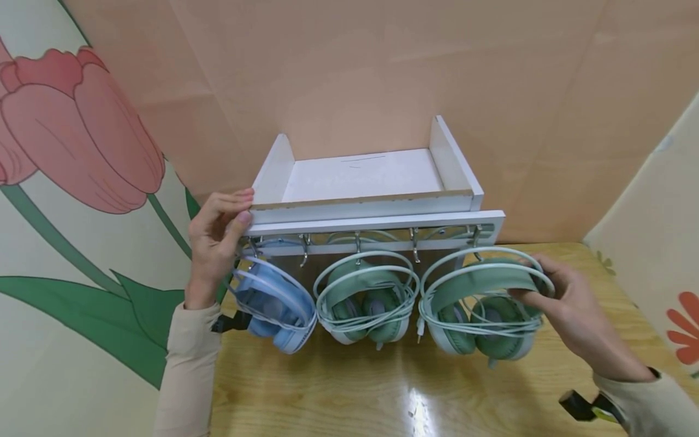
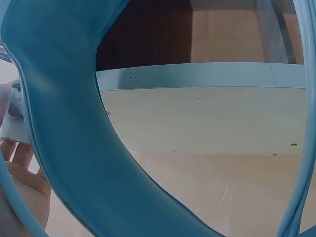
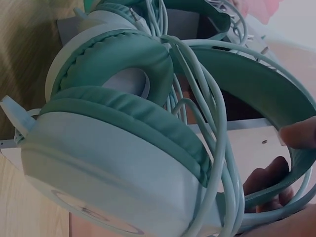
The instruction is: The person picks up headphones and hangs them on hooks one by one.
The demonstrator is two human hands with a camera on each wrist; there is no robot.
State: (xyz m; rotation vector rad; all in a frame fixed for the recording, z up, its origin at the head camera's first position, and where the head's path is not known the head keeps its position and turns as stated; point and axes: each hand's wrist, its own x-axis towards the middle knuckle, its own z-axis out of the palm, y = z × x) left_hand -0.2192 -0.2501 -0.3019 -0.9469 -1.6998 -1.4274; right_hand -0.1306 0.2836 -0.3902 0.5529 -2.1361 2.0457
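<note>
A white wall shelf with a hook rail [image 1: 371, 209] stands in the middle of the head view. At its left end my left hand [image 1: 213, 249] grips the corner, thumb on the front edge and fingers along the side. My right hand [image 1: 573, 309] holds the headband of the right green headphones [image 1: 499, 346], fingers inside the band in the right wrist view. That headband lies close under a metal hook [image 1: 477, 235] at the rail's right end. Blue headphones [image 1: 278, 303] hang below the left end, their band [image 2: 69, 113] filling much of the left wrist view.
A second pair of green headphones [image 1: 341, 328] hangs at the middle hook, its cable bundled. Below lies a wooden tabletop [image 1: 338, 394]. Brown paper [image 1: 349, 60] covers the back wall, and a flower-printed panel [image 1: 82, 243] stands at the left.
</note>
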